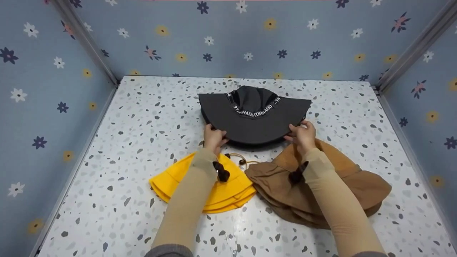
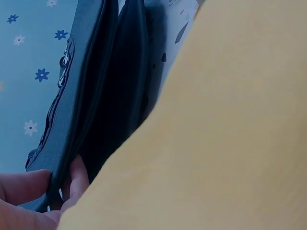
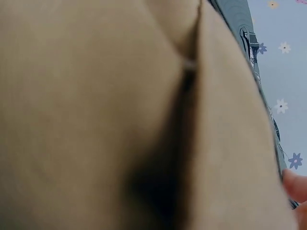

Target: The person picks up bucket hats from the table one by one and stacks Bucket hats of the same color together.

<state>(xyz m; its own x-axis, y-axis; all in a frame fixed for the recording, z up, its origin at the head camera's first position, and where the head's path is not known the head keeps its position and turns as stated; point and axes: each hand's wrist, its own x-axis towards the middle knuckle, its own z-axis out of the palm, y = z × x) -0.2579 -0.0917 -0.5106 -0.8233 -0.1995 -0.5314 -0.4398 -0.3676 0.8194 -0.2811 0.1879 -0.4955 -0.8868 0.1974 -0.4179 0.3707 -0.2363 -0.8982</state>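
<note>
A black wide-brimmed bucket hat (image 1: 253, 130) with white lettering round the base of its crown is at the middle of the table. My left hand (image 1: 214, 139) pinches the left part of its near brim, thumb on top and fingers beneath. On the right part of the brim, my right hand (image 1: 302, 135) grips in the same way. Layered dark brim edges (image 2: 103, 86) show in the left wrist view, parted by a gap. In the right wrist view the sleeve hides most of the work; a dark brim strip (image 3: 235, 21) and part of a thumb (image 3: 293, 184) show.
A yellow bucket hat (image 1: 175, 175) with layered brims lies under my left forearm. Brown hats (image 1: 278, 185), folded and layered, lie under my right forearm. A thin cord (image 1: 237, 154) with a dark toggle lies between them. Flowered panels (image 1: 228, 39) wall the speckled table (image 1: 117, 142).
</note>
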